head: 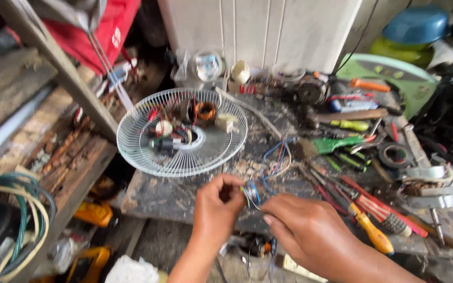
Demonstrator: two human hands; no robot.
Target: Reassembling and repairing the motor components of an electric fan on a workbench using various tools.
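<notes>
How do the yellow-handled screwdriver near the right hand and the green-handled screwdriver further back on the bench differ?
The yellow-handled screwdriver lies at the bench's near edge, beside the right hand; the green-handled screwdriver lies further back among the tools. The yellow one lies diagonally, the green one almost level. The yellow handle looks orange-tinged, the green one bright lime. Both lie flat and untouched on the workbench.

From my remote seat I see daylight falling on a scarred, grimy wooden workbench point(184, 194), a white ribbed panel point(258, 31) standing behind it, weathered timber shelving point(53, 152) along the left, and a pale green board point(399, 73) leaning at right.
</notes>
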